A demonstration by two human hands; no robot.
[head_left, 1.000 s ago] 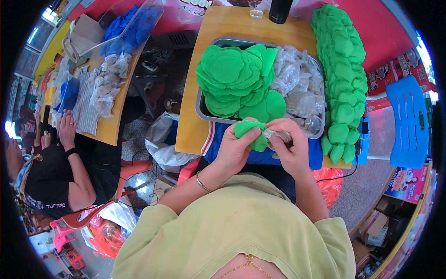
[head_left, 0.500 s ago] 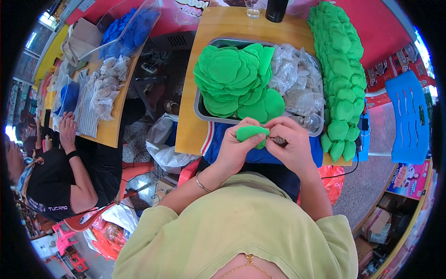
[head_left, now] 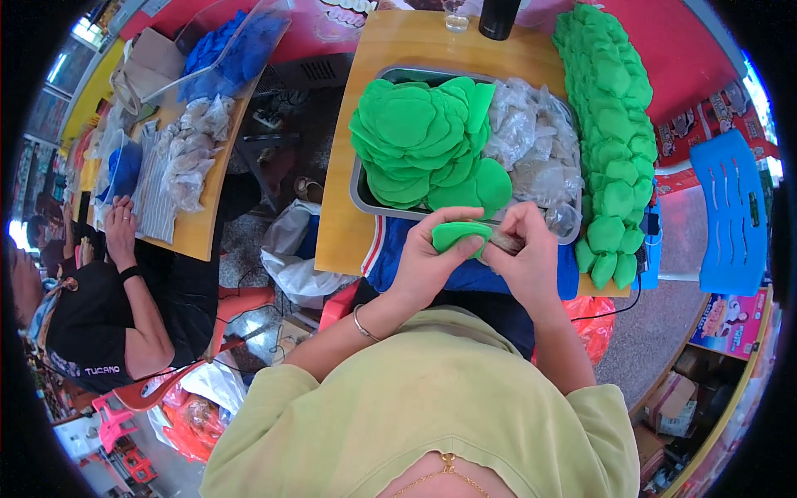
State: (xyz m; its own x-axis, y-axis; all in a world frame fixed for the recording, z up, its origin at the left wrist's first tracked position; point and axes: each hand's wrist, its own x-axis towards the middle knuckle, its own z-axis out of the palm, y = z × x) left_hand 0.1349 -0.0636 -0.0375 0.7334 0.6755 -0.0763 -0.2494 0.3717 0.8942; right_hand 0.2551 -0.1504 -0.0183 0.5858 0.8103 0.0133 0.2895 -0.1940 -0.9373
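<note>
Left hand (head_left: 432,261) grips a folded green disc (head_left: 459,234); right hand (head_left: 527,257) pinches a clear packet (head_left: 505,241) against it.

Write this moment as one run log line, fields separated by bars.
left hand: holds folded green soft disc | right hand: pinches small grey piece | behind: metal tray of green discs

Your left hand (head_left: 427,266) curls around a folded green disc (head_left: 459,235), a soft, bright green round bent over on itself into a flattened roll lying roughly level. Your right hand (head_left: 531,261) pinches a small grey-brown piece (head_left: 505,241) that touches the disc's right end. Both things sit just in front of the metal tray's (head_left: 359,192) near rim, above a blue cloth (head_left: 465,274).
</note>
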